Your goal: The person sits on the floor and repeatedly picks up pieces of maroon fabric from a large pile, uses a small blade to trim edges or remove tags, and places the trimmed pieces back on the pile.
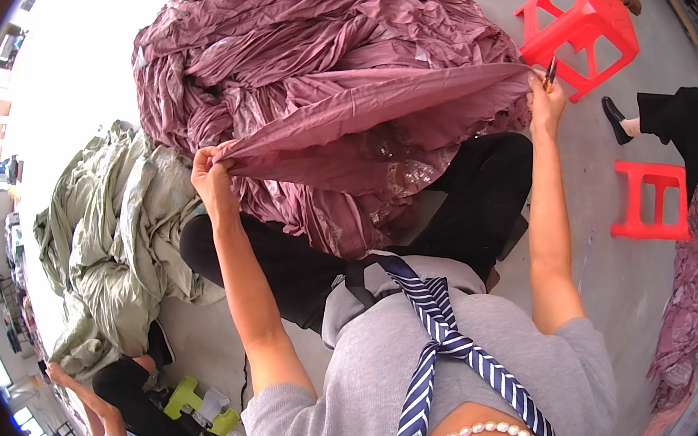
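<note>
A length of dusky pink fabric is stretched between my two hands, its upper edge pulled nearly straight. My left hand pinches one end of that edge, fingers closed. My right hand grips the other end and also holds small thread snips, dark pointed blades up and a bit of orange at the handle. Below the edge the cloth sags toward my lap, showing a shiny, see-through patch. Beyond it, the same cloth lies in a large crumpled heap on the floor.
Pale green fabric is piled at my left. Red plastic stools stand at the right, near a person in dark trousers. At lower left another person sits by a lime-green stool. More pink cloth lies far right.
</note>
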{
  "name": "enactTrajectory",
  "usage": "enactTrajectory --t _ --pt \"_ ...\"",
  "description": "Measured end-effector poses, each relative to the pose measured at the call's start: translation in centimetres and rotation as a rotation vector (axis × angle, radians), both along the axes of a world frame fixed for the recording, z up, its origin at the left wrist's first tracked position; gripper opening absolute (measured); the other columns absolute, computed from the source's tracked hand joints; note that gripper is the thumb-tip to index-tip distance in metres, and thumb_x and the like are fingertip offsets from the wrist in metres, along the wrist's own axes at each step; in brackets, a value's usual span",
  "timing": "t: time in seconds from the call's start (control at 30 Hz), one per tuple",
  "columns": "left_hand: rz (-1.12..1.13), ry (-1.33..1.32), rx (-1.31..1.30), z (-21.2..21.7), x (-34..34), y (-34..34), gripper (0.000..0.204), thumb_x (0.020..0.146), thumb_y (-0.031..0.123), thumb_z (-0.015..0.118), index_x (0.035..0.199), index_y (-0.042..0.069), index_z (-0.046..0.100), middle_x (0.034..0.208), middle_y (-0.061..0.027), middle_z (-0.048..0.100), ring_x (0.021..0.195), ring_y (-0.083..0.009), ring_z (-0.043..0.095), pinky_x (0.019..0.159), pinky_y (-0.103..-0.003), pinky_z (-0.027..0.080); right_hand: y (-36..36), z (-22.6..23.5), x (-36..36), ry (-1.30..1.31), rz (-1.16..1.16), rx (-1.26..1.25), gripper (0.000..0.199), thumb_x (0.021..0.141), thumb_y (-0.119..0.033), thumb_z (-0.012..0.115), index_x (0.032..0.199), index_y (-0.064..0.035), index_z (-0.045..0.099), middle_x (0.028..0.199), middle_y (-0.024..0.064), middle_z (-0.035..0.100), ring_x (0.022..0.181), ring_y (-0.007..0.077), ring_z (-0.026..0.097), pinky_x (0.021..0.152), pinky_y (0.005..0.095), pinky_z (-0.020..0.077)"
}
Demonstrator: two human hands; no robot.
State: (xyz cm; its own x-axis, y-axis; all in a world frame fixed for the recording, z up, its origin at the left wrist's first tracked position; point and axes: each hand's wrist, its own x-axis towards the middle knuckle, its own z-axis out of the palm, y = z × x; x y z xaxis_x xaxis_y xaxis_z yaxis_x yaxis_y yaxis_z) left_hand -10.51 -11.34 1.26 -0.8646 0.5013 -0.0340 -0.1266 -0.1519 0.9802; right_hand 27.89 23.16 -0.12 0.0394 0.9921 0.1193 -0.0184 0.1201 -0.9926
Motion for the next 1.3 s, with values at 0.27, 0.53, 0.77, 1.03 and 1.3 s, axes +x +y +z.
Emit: enactTrajectory --t 0.27,0.53,0.77,1.03,1.3 --pt "0.017 -0.127 0.203 -0.3 -1.8 2.3 0.026 0.068 -0.014 0.051 0.079 0.010 0.050 0.089 -0.0113 0.065 0.072 -0.0155 0.062 0.055 -0.022 0.049 -0.8 -2.1 1.4 -0.004 -0.010 -0.079 0.005 0.079 -0.005 0.064 0.082 -0.0035 0.060 0.058 -0.0068 0.044 0.043 0.0012 0.034 0.039 0.0187 0.0250" --pt "0.162 0.772 -0.261 2.4 2.0 7.4 0.009 0.068 -0.005 0.048 0.071 0.003 0.051 0.061 -0.0013 0.046 0.058 -0.0110 0.043 0.057 -0.026 0.038 -2.3 -6.5 2.0 -0.831 0.059 0.127 0.020 0.068 -0.019 0.066 0.076 -0.0012 0.062 0.069 0.0127 0.063 0.066 0.0237 0.062 0.063 0.0357 0.0498" --pt "-0.445 0.784 -0.286 3.9 13.0 13.4 0.017 0.066 0.002 0.060 0.061 0.002 0.044 0.049 -0.0028 0.035 0.048 -0.0077 0.035 0.045 -0.025 0.031 -13.0 5.6 -9.6 -0.133 1.040 0.043 0.046 0.073 -0.007 0.071 0.116 -0.0046 0.054 0.111 0.0052 0.058 0.073 0.0068 0.056 0.060 0.0212 0.0453" --pt "-0.749 0.189 -0.236 -4.7 13.1 9.2 0.017 0.070 0.001 0.066 0.071 0.008 0.051 0.063 0.0070 0.046 0.057 -0.0021 0.041 0.048 -0.018 0.032 -8.3 7.0 -8.4 0.047 0.564 0.076 0.015 0.091 -0.015 0.053 0.081 -0.0036 0.054 0.068 0.0004 0.056 0.056 0.0048 0.048 0.050 0.0220 0.0399" --pt "-0.552 0.298 -0.009 1.0 13.0 12.4 0.009 0.068 -0.005 0.056 0.073 0.002 0.052 0.066 0.0028 0.050 0.061 -0.0052 0.048 0.056 -0.019 0.040 -14.1 1.1 -10.0 -0.037 1.074 0.057 0.041 0.076 -0.007 0.067 0.114 -0.0003 0.052 0.099 0.0064 0.060 0.076 0.0131 0.058 0.071 0.0273 0.0488"
